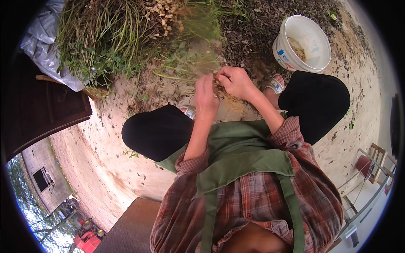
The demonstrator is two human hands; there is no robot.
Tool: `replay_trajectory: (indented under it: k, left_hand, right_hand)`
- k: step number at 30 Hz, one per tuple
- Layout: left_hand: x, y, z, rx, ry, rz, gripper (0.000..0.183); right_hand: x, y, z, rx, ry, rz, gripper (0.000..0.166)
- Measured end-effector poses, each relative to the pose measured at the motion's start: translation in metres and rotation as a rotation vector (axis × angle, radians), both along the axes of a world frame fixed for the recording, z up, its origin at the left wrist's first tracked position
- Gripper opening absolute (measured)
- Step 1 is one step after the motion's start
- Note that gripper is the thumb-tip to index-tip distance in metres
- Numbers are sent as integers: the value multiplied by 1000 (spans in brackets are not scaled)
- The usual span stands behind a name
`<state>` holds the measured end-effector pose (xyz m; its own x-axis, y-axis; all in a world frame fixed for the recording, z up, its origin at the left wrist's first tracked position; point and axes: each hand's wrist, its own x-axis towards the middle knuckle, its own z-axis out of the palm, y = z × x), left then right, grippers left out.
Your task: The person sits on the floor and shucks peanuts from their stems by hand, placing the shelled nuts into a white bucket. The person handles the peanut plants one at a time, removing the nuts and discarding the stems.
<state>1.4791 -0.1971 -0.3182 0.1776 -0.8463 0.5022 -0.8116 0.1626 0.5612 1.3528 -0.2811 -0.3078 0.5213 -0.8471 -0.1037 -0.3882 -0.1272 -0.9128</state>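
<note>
Close together in front of my knees, both hands work at the root end of a peanut plant [180, 71], whose green stems reach away to the left. My left hand [207, 95] is closed around the roots, its fingers pointing away from me. Bent fingers and thumb of my right hand [235, 81] pinch the same roots, perhaps with a pod between them; blur hides the detail. Thin roots hang beneath the right hand. Beyond lies a large heap of peanut plants [104, 41], with a cluster of pods [166, 15] on top.
A white plastic bucket [278, 47] with some peanuts inside stands at the upper right, beside dry leaf litter [250, 38]. Grey plastic sheeting [41, 41] and a dark wooden piece of furniture [50, 104] are at the left. My sandalled feet rest below the hands' sides.
</note>
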Motion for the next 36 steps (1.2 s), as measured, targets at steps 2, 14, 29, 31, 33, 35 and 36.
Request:
replay_trajectory:
  k: [2,14,29,31,33,35,36]
  left_hand:
    - [2,2,0,22,-17,-8,36]
    - [-1,-1,-8,55,-60,-93,34]
    - [6,1,-7,-100,91,34,49]
    - [9,1,-4,-75,29,0,50]
    - [8,-1,2,-64,11,-27,51]
    - [4,0,10,-63,32,-36,50]
    - [5,0,12,-68,25,-31,49]
  right_hand:
    - [-4,-5,0,45,-67,129,21]
    - [7,16,-11,-307,82,-147,17]
    - [-175,-152,-1,-375,534,-981,35]
    - [-198,-166,-8,-353,660,-926,37]
    - [-206,-173,-32,-452,691,-869,38]
    - [-200,-169,-40,-626,628,-774,39]
    - [-171,-154,-21,-398,501,-669,33]
